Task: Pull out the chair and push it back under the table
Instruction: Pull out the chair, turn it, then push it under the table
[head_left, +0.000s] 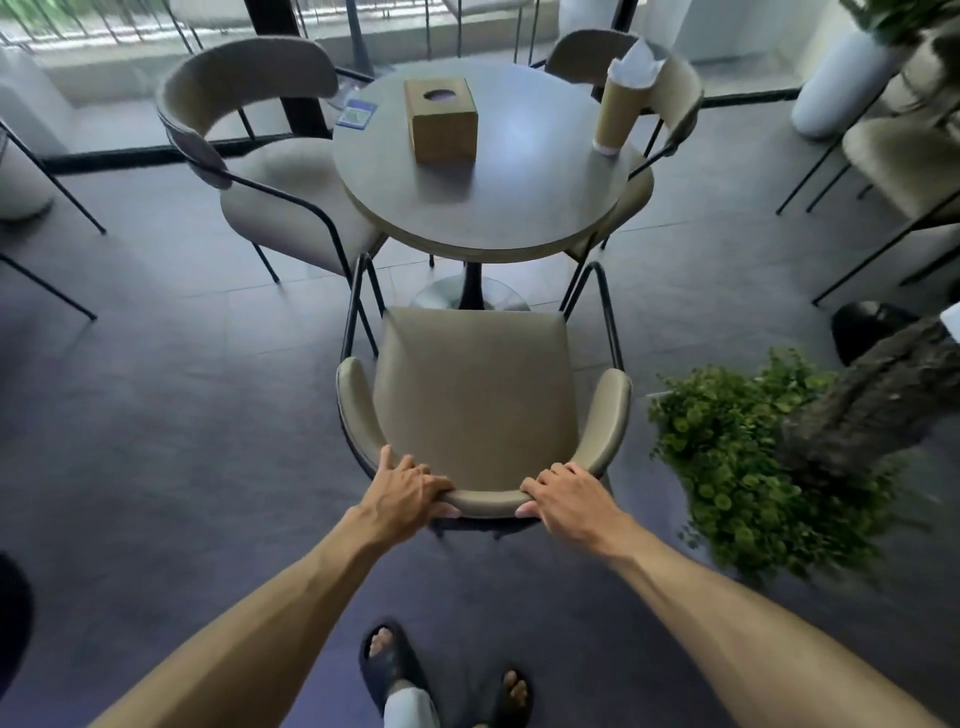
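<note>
A beige padded chair (472, 384) with a curved backrest and thin black metal legs stands in front of me, its seat fully clear of the round grey table (519, 208). The seat's front edge lies just short of the table's rim, near the pedestal base. My left hand (410, 488) grips the left part of the backrest's top edge, fingers curled over it. On the right part of the same edge, my right hand (566, 499) holds on the same way.
A cardboard tissue box (441, 122), a tall paper cup (618, 111) and a small card (356, 113) sit on the table. Two matching chairs (270, 171) (670, 98) flank it. A leafy potted plant (743, 467) stands close on the right. My sandalled feet (395, 670) are behind the chair.
</note>
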